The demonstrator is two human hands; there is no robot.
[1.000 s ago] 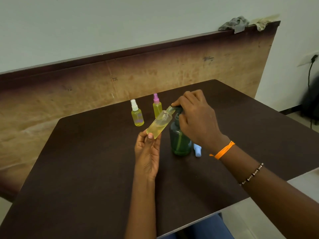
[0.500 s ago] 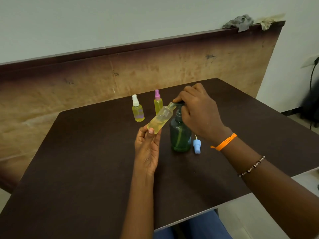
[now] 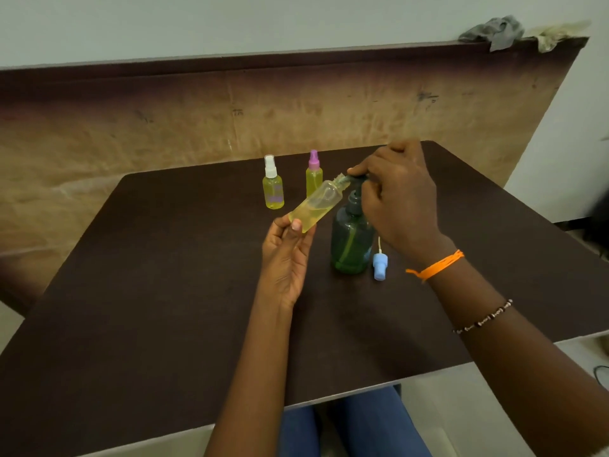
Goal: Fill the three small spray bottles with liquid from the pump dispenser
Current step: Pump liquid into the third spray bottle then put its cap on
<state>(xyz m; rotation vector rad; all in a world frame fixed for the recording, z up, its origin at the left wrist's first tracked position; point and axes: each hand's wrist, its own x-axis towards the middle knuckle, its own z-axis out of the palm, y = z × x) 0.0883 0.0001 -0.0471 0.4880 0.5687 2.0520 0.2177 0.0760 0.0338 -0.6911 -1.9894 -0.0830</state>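
My left hand (image 3: 286, 255) pinches the bottom of an uncapped small spray bottle (image 3: 318, 204), tilted with its mouth against the spout of the green pump dispenser (image 3: 351, 245). Yellow liquid fills the bottle's lower part. My right hand (image 3: 397, 199) rests on the dispenser's dark pump head, fingers curled over it. Behind them stand two capped bottles holding yellow liquid: one with a white sprayer (image 3: 273, 186) and one with a pink sprayer (image 3: 313, 174). A blue sprayer cap (image 3: 379, 263) with its thin tube lies on the table just right of the dispenser.
Everything stands on a dark brown table (image 3: 164, 291) whose front edge is near my lap. A worn brown board (image 3: 131, 127) leans on the wall behind it, with grey rags (image 3: 494, 31) on its top right corner.
The view has shifted a little. Both hands keep their hold, with the bottle's mouth staying at the spout and my right hand on the pump head.
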